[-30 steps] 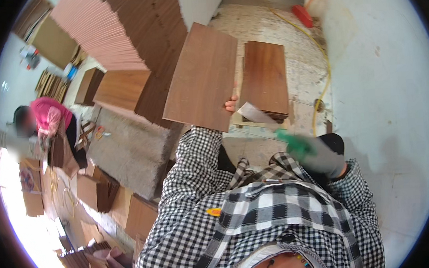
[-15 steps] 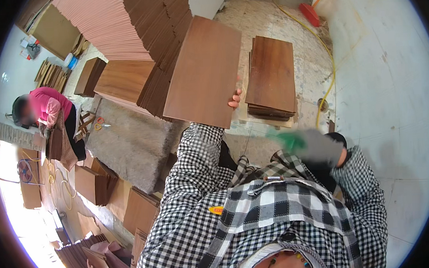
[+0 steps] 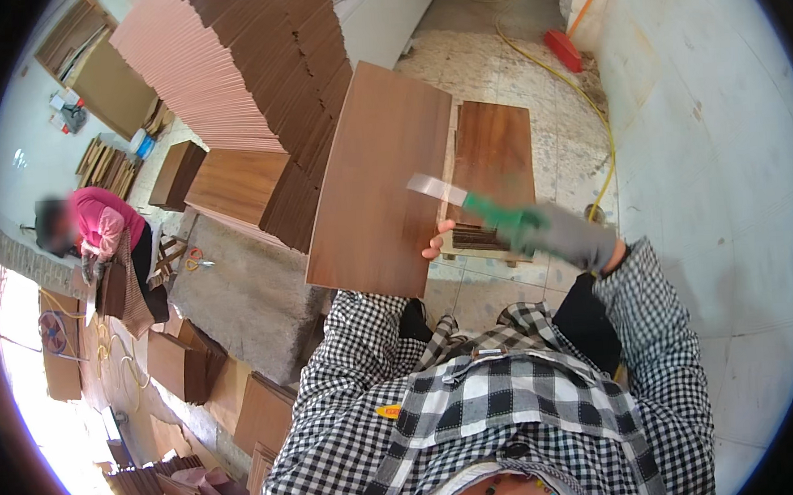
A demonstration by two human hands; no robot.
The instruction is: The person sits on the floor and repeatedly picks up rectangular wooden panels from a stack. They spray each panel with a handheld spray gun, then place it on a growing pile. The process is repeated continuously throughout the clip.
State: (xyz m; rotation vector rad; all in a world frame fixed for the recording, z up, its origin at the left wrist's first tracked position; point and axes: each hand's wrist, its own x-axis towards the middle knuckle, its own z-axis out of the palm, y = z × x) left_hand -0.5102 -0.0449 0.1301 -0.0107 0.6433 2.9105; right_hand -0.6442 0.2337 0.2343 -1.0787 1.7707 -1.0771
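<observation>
My left hand holds a brown wooden board from beneath, its bare fingertips curled round the right edge. The rest of that hand is hidden under the board, which slants away in front of me. My right hand, in a grey glove, grips a scraper with a green handle and a flat metal blade. Its blade overlaps the board's right side; whether it touches the surface I cannot tell. Just beyond, a stack of similar boards lies on the floor, partly behind the held board and the scraper.
A tall stack of boards rises at the far left, beside a rough grey block with scissors on it. Another person in pink bends over boards at the left. A white wall and a yellow hose stand right.
My right hand has swung up and leftward, bringing the scraper's blade over the board. The board, still in my left hand, appears lower in view, as does much of the scene.
</observation>
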